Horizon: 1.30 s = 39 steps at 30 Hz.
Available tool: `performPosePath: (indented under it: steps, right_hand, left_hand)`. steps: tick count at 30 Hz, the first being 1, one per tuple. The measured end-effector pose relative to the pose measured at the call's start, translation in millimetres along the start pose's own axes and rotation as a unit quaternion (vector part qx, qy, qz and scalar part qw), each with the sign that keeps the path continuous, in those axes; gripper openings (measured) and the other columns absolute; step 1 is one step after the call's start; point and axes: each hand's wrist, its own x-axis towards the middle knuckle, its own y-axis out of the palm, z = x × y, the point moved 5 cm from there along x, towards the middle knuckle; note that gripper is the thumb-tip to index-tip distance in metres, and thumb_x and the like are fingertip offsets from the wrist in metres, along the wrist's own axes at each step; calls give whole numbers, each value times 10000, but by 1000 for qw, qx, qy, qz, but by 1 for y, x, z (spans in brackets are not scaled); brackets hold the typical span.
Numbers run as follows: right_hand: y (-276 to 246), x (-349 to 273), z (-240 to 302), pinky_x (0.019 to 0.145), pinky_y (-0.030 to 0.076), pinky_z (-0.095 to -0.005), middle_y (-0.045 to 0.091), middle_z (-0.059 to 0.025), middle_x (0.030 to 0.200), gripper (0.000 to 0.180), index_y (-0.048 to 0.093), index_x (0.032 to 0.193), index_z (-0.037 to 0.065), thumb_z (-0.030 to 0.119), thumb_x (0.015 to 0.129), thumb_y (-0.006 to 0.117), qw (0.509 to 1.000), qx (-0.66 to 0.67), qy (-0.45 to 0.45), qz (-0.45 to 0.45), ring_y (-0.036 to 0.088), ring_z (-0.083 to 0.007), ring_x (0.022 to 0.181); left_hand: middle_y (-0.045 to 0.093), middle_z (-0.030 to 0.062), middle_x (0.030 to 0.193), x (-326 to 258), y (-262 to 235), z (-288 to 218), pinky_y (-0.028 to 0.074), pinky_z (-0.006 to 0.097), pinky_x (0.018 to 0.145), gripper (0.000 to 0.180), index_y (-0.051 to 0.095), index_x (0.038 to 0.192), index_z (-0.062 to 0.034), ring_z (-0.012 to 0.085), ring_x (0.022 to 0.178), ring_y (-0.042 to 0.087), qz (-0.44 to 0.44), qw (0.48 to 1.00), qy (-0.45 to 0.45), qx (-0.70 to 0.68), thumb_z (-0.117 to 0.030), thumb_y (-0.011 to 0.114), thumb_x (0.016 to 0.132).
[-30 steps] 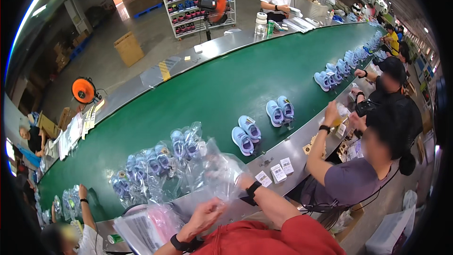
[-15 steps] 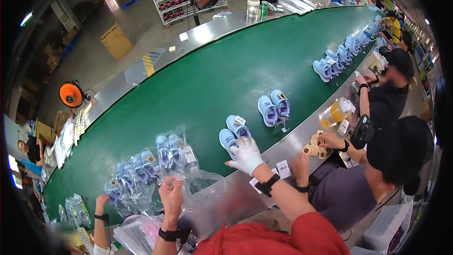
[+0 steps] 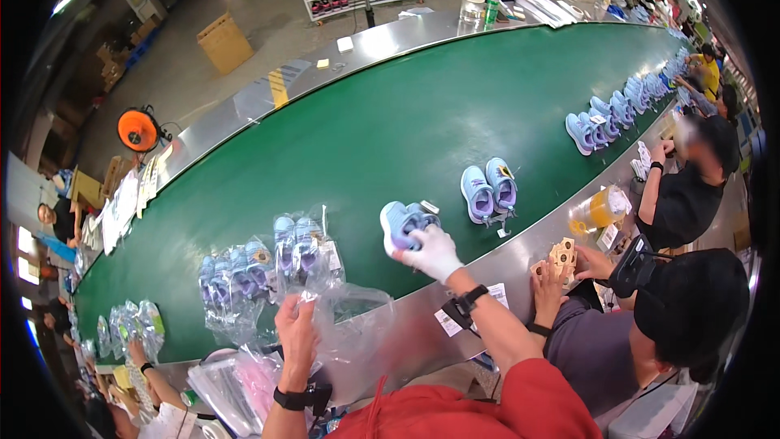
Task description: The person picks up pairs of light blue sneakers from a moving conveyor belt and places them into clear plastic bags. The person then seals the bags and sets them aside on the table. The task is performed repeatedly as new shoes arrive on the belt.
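Observation:
My right hand (image 3: 432, 254), in a white glove, grips a pair of light blue sneakers (image 3: 396, 226) by their near ends, thumb and fingers closed on them. The pair is tilted together over the green belt, with a white tag beside it. My left hand (image 3: 297, 323), bare, pinches the edge of a clear plastic bag (image 3: 353, 315) that hangs loosely to its right, over the metal edge. Just beyond that hand, sneakers in clear bags (image 3: 296, 248) rest on the belt. Another pair of blue sneakers (image 3: 487, 191), unbagged, stands to the right of the held pair.
The green conveyor belt (image 3: 349, 130) runs across, with more blue sneakers (image 3: 597, 126) at far right. At my right, a co-worker (image 3: 601, 317) handles tan tags (image 3: 562, 256). White labels (image 3: 451, 323) and a yellow tape roll (image 3: 601, 210) lie on the metal edge. Stacked plastic bags (image 3: 223, 394) lie lower left.
My right hand has closed on the sneaker pair and tilted it together. My left hand still pinches the bag. The whole view has shifted somewhat.

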Motion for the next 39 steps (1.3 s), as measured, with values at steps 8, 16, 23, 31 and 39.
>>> performPosePath:
  steps: [8, 16, 23, 31, 39]
  right_hand:
    - [-66, -111, 89, 881, 456, -295, 578, -136, 1140, 1021, 493, 1162, -104, 705, 571, 684, 727, 676, -50, 107, 581, -163, 998]
    - [43, -159, 141, 792, 409, -408, 593, -142, 907, 357, 684, 803, 130, 456, 660, 669, 937, -173, -302, 12, 536, -309, 928]
    - [55, -193, 199, 895, 396, -413, 597, -133, 957, 286, 672, 861, 125, 333, 667, 648, 817, -285, -466, 185, 523, -295, 1020]
    - [93, -119, 77, 790, 392, -456, 569, -151, 877, 251, 653, 808, 131, 358, 704, 624, 978, 155, -117, 74, 545, -316, 878]
    - [80, -109, 91, 725, 418, -415, 573, -168, 906, 282, 646, 840, 84, 346, 742, 608, 956, 32, -292, 9, 545, -300, 854]
  left_hand:
    - [362, -87, 491, 1, -1, -8, 199, 207, 306, 35, 548, 892, -116, 22, 343, 284, 36, 995, -4, -92, -130, 566, 865]
    - [588, 74, 720, -64, 46, 6, 447, 309, 589, 134, 595, 902, -30, 145, 652, 529, 256, 892, 325, 179, -149, 556, 851]
    - [571, 128, 665, -52, 47, -27, 429, 339, 542, 112, 589, 873, -5, 161, 591, 490, 195, 887, 329, 259, -97, 549, 824]
    - [569, 212, 659, -122, 38, 15, 455, 440, 529, 167, 549, 951, -66, 392, 625, 584, 340, 790, 345, 374, -100, 521, 790]
    - [534, 205, 609, -122, 56, 41, 434, 424, 485, 179, 527, 984, -96, 380, 568, 563, 302, 813, 365, 338, -143, 562, 815]
